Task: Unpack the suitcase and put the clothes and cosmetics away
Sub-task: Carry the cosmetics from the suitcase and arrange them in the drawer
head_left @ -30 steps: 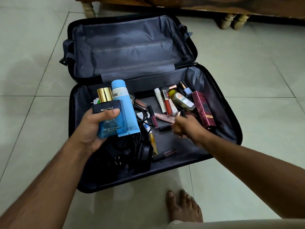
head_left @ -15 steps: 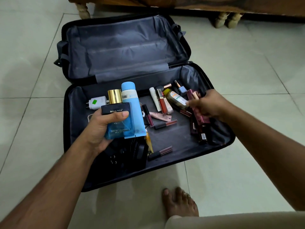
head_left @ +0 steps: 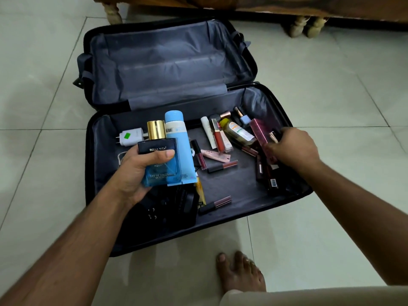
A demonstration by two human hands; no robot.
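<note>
suitcase (head_left: pixel 170 62): one, lying open on the tiled floor; the far half holds only grey lining, the near half holds all the loose cosmetics; no clothes are visible in it
left hand (head_left: pixel 134 173): one, clenched around two items at once over the left part of the near half, the cologne bottle (head_left: pixel 160 160) in front and the light blue tube (head_left: pixel 180 149) just behind it
risk, left hand: two smooth containers share a single grip; the tube could likely slide out and drop onto the things below, and the bottle looks like glass, so a fall may chip it
right hand (head_left: pixel 291 149): one, fingers curled around the maroon box (head_left: pixel 261 133) together with slim dark tubes at the right side of the near half; exactly how many it holds cannot be told
risk, right hand: a bundled grasp may shed a tube, and lifting the box could nudge the oil bottle (head_left: pixel 238 132) lying just beside it
black bundle (head_left: pixel 167 208): one dark heap at the near left corner, too dark to identify
charger (head_left: pixel 130 138): one, white, at the far left of the near half
lip gloss tubes: about five lie loose on the lining near the middle, among them one (head_left: pixel 223 165) mid-floor and one (head_left: pixel 215 205) nearest the front edge; further small vials crowd the far right and cannot be counted surely
bare foot (head_left: pixel 240 272): one, on the floor near the suitcase's front edge, where a dropped item could land
</note>
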